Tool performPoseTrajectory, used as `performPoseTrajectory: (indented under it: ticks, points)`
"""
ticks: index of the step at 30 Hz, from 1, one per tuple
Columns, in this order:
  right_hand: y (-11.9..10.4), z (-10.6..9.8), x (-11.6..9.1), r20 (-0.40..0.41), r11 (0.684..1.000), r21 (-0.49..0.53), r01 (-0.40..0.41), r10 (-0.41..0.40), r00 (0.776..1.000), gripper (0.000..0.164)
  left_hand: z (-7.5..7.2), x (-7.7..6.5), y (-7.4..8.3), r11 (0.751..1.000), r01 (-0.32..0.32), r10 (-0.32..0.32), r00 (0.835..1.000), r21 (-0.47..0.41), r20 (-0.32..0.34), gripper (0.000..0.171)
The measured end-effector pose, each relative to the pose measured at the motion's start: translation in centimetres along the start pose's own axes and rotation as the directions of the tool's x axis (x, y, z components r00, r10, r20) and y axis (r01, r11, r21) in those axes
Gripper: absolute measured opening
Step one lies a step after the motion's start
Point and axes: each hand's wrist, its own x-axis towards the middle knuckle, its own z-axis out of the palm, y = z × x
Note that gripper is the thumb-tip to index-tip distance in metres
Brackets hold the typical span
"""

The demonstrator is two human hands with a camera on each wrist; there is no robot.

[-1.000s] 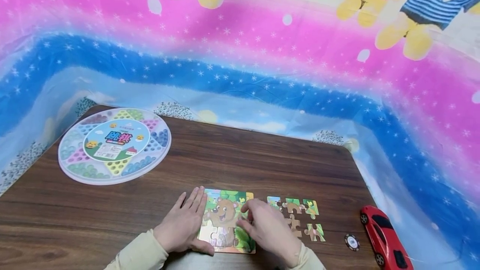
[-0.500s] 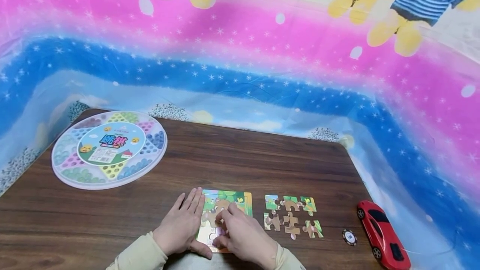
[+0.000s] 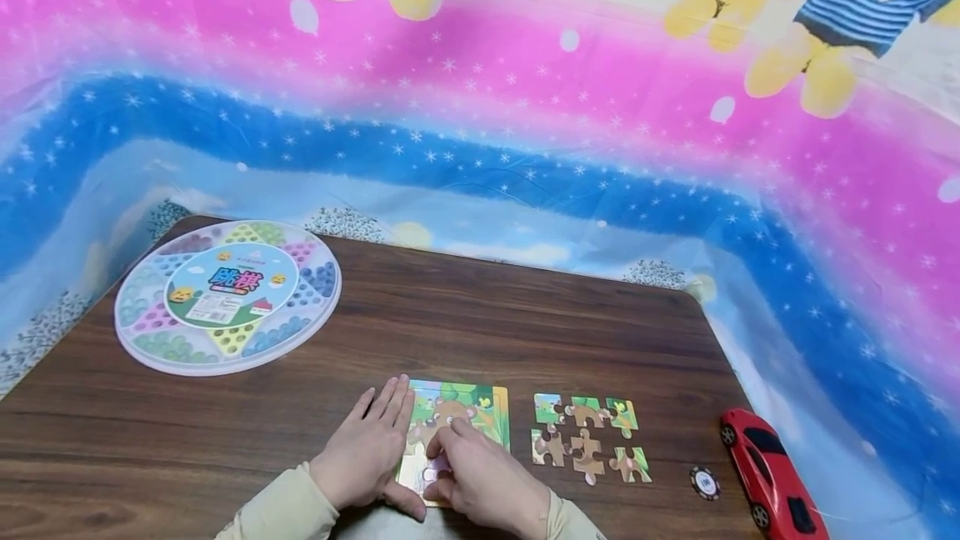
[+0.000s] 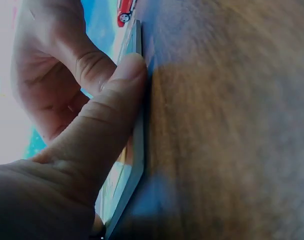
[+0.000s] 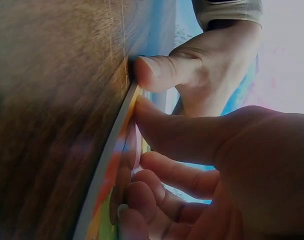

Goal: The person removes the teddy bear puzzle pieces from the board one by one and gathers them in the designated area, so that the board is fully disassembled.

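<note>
A bear jigsaw puzzle [image 3: 487, 407] in a flat tray lies near the front of the wooden table. My left hand [image 3: 367, 444] rests along its left side with the fingers straight, the thumb at the near edge. In the left wrist view that thumb [image 4: 109, 107] presses on the tray's rim. Over the puzzle's lower middle, my right hand [image 3: 480, 469] has curled fingers and pinches a pinkish puzzle piece [image 5: 137, 145], mostly hidden by the hand. Several loose puzzle pieces [image 3: 587, 457] lie in two rows to the right.
A round Chinese checkers board [image 3: 232, 282] with marbles lies at the back left. On the right are a poker chip [image 3: 704, 483] and a red toy car [image 3: 772, 473] near the table's [image 3: 480, 307] right edge. A printed cloth [image 3: 480, 107] surrounds the table.
My right hand has moved left from the puzzle's right side to its lower middle, uncovering loose pieces. My left hand stays at the left side. The head view shifts slightly.
</note>
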Motion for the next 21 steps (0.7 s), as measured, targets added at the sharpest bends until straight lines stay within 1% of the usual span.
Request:
performPoseTrajectory:
  ticks: [6,9,12,17,21]
  points:
    - [0.08,0.21,0.11,-0.009,1.0,0.011,0.012,-0.011,1.0,0.023,0.13,0.02,0.07,1.0,-0.01,0.01,0.999,0.003,-0.034,0.137]
    - [-0.06,0.26,0.16,0.008,1.0,0.015,0.007,-0.007,1.0,0.021,0.14,-0.05,0.1,1.0,-0.013,0.013,0.999,0.006,-0.04,0.136]
    - [-0.2,0.37,0.16,0.016,1.0,0.019,0.015,-0.015,1.0,0.021,0.08,-0.15,0.11,1.0,-0.008,0.008,0.999,-0.004,-0.033,0.135]
    - [-0.38,0.45,0.18,0.02,0.999,0.048,0.0,-0.001,1.0,0.022,0.01,-0.19,0.12,1.0,0.004,-0.004,1.0,-0.025,-0.016,0.135]
    - [-0.44,0.4,0.23,0.02,0.999,0.052,-0.012,0.011,1.0,0.023,-0.03,-0.14,0.12,0.999,0.01,-0.01,1.0,-0.035,-0.005,0.135]
